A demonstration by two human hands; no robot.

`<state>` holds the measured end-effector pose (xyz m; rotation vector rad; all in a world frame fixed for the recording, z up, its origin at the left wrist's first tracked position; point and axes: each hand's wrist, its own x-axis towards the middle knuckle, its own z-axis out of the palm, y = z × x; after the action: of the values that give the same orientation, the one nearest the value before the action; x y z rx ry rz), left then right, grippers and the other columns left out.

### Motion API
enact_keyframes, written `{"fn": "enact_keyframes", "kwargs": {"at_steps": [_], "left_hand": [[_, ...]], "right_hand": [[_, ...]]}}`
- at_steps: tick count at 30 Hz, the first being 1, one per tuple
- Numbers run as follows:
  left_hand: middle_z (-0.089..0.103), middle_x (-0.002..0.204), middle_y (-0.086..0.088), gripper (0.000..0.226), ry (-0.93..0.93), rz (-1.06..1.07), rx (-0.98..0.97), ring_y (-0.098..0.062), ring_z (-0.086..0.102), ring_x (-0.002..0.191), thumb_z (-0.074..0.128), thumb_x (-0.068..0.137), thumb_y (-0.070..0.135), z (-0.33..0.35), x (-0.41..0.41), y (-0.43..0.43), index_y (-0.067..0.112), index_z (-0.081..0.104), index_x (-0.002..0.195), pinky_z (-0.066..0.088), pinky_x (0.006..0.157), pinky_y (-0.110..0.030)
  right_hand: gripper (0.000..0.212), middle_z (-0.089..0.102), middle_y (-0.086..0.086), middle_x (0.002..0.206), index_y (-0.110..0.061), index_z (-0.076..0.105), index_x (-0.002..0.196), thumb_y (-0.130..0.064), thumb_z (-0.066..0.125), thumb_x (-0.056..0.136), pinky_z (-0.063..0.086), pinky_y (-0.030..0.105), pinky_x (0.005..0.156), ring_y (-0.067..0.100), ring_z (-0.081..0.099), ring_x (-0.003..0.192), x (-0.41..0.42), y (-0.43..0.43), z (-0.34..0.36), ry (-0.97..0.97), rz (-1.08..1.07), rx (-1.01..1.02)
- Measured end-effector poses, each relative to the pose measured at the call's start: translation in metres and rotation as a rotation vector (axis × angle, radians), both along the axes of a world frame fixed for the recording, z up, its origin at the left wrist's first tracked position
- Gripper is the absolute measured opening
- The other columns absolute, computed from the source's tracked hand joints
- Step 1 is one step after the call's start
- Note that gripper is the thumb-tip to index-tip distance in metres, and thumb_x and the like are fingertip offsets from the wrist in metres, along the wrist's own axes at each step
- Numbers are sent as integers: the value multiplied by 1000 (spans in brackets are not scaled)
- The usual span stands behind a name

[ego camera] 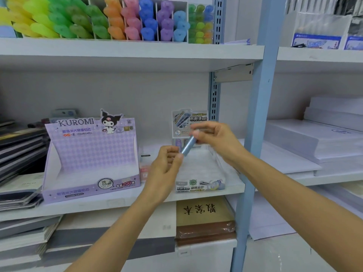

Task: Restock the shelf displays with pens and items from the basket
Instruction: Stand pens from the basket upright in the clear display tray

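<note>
Kuromi box left of tray, seemingly apart

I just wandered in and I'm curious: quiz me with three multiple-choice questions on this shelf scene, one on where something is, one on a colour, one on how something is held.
1. Where does the purple Kuromi display box stand?
A. On the middle shelf, left of the hands
B. In a person's hand
C. On the floor

2. What colour is the small tube in front of the shelf?
A. Red
B. Black
C. Blue

3. How is that tube held?
A. It lies loose on the shelf
B. The left hand and right hand each pinch one end
C. One hand alone grasps it

Answers: 1 A, the box sits on the shelf board beside the hands; 2 C, its body is plainly light blue; 3 B, fingertips of both hands close on opposite ends.
</note>
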<state>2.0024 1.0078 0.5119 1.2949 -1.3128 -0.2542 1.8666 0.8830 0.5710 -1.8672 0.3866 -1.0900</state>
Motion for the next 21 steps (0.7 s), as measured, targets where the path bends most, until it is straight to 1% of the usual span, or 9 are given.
{"fn": "enact_keyframes", "kwargs": {"at_steps": [3,4,6,7,9,11,14,19,21], "left_hand": [[55,126,3,29,-544,149,-44,-11,47,120,48,100,25,-17,7,5,15,55,126,34,103,-23],[53,132,4,31,-668,143,-31,-12,42,129,47,101,26,-22,8,6,17,56,128,25,109,-24],[51,140,4,34,-790,132,19,-13,34,138,41,103,26,-30,6,6,18,55,133,11,113,-20],[53,139,3,36,-806,130,29,-15,37,137,39,104,25,-32,5,6,17,55,134,9,111,-18],[58,133,-2,36,-807,123,27,-19,45,130,37,104,22,-33,3,6,13,57,133,14,109,-19],[59,132,-2,38,-824,119,28,-18,46,126,35,104,25,-32,3,6,13,57,133,20,108,-23],[56,136,1,46,-836,98,45,-14,43,128,29,103,34,-31,4,7,15,54,137,21,109,-22],[53,138,2,43,-872,105,52,-13,42,130,43,102,34,-32,5,4,16,51,140,22,108,-21],[54,137,2,43,-859,104,48,-13,42,129,44,102,33,-32,5,3,16,51,140,23,108,-21]], "right_hand": [[20,71,11,99,-9,68,103,-6,72,84,58,37,87,24,69,94,-1,-28,6,-47,-325,-74],[20,71,8,97,-8,69,102,-6,72,83,58,34,85,23,69,92,1,-35,5,-25,-386,-114],[18,71,5,93,-7,69,100,-5,73,82,57,22,80,20,68,89,10,-45,-1,30,-438,-194],[17,71,5,92,-6,70,99,-5,73,82,55,16,76,18,68,86,15,-49,-5,53,-451,-226],[17,71,6,92,-6,70,97,-6,75,81,52,10,73,16,67,83,26,-55,-11,99,-469,-268],[15,71,7,93,-6,69,97,-5,74,82,52,14,76,16,66,83,35,-61,-17,155,-467,-292],[15,70,7,94,-7,68,97,-3,72,83,51,20,81,16,64,84,43,-65,-25,271,-448,-347],[14,68,5,93,-8,68,97,-3,72,84,52,20,83,16,66,88,38,-72,-15,423,-370,-368],[18,67,7,93,-8,65,100,-4,72,84,55,29,86,18,65,86,37,-73,-13,463,-364,-352]]}}
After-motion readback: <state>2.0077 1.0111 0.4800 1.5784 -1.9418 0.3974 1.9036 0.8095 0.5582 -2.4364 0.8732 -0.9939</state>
